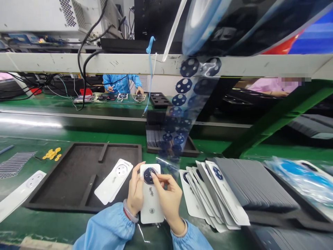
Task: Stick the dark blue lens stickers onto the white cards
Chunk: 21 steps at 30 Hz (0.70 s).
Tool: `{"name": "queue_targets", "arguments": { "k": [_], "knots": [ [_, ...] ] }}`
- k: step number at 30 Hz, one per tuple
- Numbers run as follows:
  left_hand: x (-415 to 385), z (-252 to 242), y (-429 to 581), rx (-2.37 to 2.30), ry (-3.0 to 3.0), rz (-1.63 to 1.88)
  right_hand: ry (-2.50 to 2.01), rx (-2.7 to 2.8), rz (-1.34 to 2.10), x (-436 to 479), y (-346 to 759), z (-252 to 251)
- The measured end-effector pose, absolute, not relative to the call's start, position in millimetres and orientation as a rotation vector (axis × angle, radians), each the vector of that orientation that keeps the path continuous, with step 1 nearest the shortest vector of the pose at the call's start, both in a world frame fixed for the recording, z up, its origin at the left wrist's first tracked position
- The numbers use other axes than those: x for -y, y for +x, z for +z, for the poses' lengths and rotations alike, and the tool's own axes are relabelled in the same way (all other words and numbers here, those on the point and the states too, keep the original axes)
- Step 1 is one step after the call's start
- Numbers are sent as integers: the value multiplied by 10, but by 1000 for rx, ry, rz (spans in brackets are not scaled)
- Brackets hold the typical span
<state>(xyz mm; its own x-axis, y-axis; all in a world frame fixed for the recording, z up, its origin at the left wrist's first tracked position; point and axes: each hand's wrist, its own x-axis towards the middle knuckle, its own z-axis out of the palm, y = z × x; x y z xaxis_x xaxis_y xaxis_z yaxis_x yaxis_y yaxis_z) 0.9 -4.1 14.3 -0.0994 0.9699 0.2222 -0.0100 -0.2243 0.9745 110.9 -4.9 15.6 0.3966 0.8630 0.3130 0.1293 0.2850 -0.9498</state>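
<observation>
A white phone back cover (152, 211) stands nearly upright in front of me, with dark lettering and a small round emblem on it. My left hand (136, 189) grips its left edge, fingers behind and thumb along the side. At its top sits a round dark blue camera sticker (148, 177) with holes. My right hand (168, 192) has its thumb and fingertips drawn together on that sticker's right side; the exact contact is partly hidden. Just left, two white back covers (114, 184) with bare camera rings lie overlapped on the edge of a black tray (62, 184).
A strip of round dark stickers (179, 100) hangs from a roll (208, 27) above. Right of my hands lean several white covers (208, 194) beside a tray of grey sheets (257, 184). Yellow discs (52, 153) lie left. Across the bench works a person in blue (121, 83).
</observation>
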Motion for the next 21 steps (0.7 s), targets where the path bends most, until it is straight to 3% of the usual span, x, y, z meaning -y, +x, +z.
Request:
{"name": "queue_targets", "arguments": {
  "k": [5, 11, 15, 18, 21],
  "knots": [
    [38, 135, 29, -1154, 1297, 1418, -1196, 1185, 537, 56, 1114, 123],
    [61, 95, 84, -1148, 1285, 1416, -1139, 1406, 22, 40, 1127, 108],
    [66, 93, 95, -1113, 1256, 1441, -1203, 1417, -140, 15, 1126, 63],
    [45, 95, 80, -1126, 1233, 1472, -1269, 1313, -18, -20, 1149, 70],
    [27, 96, 64, -1094, 1299, 1414, -1242, 1326, 480, -41, 1198, 133]
  ]
}}
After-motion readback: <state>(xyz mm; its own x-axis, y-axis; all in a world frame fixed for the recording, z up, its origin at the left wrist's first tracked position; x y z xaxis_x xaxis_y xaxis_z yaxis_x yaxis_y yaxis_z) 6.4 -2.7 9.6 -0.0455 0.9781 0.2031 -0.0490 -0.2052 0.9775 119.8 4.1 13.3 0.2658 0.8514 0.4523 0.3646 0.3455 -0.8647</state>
